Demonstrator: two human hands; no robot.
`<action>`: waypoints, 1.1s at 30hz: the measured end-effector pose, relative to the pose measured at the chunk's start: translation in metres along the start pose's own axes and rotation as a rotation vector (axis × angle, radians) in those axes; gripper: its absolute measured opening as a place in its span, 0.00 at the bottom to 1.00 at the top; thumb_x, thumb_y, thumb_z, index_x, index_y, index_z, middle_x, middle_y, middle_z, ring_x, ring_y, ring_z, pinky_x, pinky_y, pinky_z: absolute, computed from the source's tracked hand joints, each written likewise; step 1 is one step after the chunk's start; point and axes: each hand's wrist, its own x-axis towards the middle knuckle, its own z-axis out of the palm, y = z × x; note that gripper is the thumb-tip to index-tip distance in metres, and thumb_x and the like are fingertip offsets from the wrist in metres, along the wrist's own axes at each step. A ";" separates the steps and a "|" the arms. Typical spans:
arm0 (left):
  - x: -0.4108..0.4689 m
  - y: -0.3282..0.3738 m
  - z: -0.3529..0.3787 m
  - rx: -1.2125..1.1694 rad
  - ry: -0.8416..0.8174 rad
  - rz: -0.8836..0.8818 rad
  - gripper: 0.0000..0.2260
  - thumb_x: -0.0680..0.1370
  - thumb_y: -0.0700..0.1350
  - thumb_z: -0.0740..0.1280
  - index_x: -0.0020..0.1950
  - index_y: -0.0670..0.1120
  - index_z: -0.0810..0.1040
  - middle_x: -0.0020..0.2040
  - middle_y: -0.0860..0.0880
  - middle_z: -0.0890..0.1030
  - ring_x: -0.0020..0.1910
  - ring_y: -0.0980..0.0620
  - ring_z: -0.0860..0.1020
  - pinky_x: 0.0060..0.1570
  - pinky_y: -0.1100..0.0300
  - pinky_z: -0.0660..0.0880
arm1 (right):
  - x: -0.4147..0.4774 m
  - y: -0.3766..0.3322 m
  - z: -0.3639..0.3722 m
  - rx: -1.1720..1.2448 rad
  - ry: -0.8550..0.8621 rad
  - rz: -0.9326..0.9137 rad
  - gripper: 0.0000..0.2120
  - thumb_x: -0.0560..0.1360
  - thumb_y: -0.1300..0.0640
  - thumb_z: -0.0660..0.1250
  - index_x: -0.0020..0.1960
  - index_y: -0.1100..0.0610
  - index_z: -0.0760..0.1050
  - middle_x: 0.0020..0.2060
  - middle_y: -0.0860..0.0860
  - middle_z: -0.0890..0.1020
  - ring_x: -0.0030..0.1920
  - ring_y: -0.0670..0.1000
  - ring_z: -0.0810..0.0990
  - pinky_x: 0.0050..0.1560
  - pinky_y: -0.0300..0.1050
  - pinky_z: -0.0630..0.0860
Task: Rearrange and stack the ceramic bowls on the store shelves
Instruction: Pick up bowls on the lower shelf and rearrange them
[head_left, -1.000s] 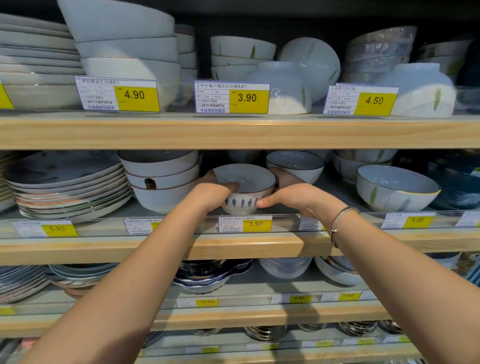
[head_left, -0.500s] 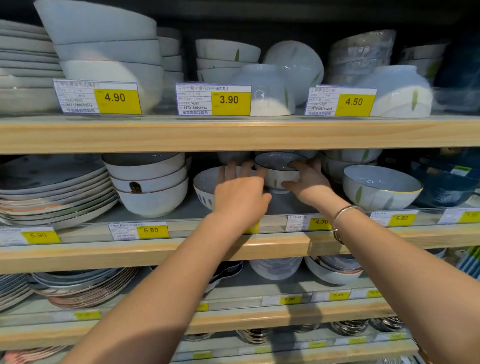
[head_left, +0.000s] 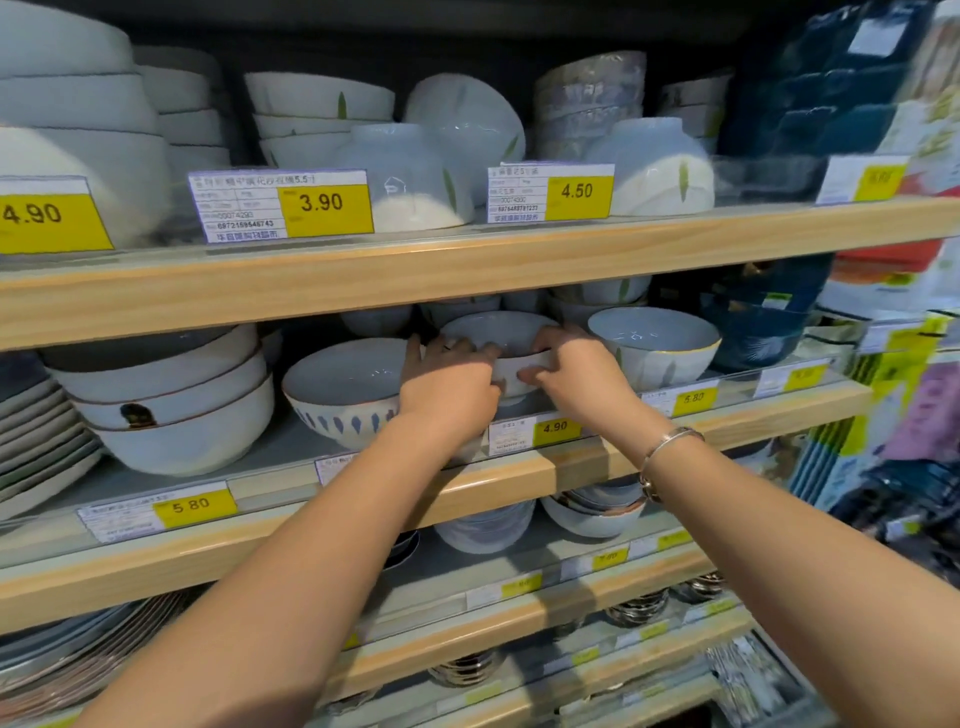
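Note:
On the middle shelf (head_left: 519, 475) my left hand (head_left: 449, 387) and my right hand (head_left: 571, 371) both grip a small white bowl (head_left: 498, 332) by its rim, one on each side. Left of it stands a white bowl with blue petal marks (head_left: 343, 387), free of my hands. To the right sits a white bowl with a gold rim and green leaves (head_left: 657, 340). A stack of three wide white bowls (head_left: 166, 395) stands further left.
Plates (head_left: 36, 436) are piled at the far left of the middle shelf. Dark blue bowls (head_left: 758, 322) fill its right end. The upper shelf (head_left: 467, 270) hangs low over my hands and carries more bowl stacks. Price tags line the shelf edges.
My hands let go of the petal-marked bowl, which now stands on the shelf, and moved right and deeper to grip the small white bowl. The view shifted right and closer.

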 end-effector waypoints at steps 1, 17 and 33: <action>-0.001 0.003 0.000 -0.015 0.020 0.010 0.18 0.80 0.51 0.55 0.70 0.53 0.66 0.70 0.45 0.71 0.71 0.43 0.64 0.73 0.45 0.50 | -0.004 0.002 -0.002 -0.004 0.011 0.004 0.16 0.73 0.54 0.68 0.59 0.59 0.75 0.57 0.59 0.77 0.56 0.59 0.76 0.50 0.47 0.72; -0.022 0.006 -0.006 -0.190 0.124 0.104 0.11 0.81 0.53 0.55 0.58 0.53 0.74 0.52 0.49 0.80 0.55 0.47 0.76 0.41 0.56 0.64 | -0.030 0.009 -0.017 0.018 0.026 -0.054 0.15 0.73 0.52 0.68 0.56 0.57 0.75 0.47 0.50 0.69 0.52 0.54 0.74 0.47 0.42 0.65; -0.061 -0.013 -0.135 -0.692 0.490 0.191 0.06 0.75 0.55 0.64 0.41 0.56 0.78 0.36 0.54 0.80 0.37 0.55 0.78 0.43 0.51 0.77 | -0.018 -0.086 -0.111 0.375 0.469 -0.309 0.08 0.74 0.52 0.64 0.38 0.55 0.75 0.29 0.46 0.76 0.33 0.45 0.73 0.38 0.45 0.69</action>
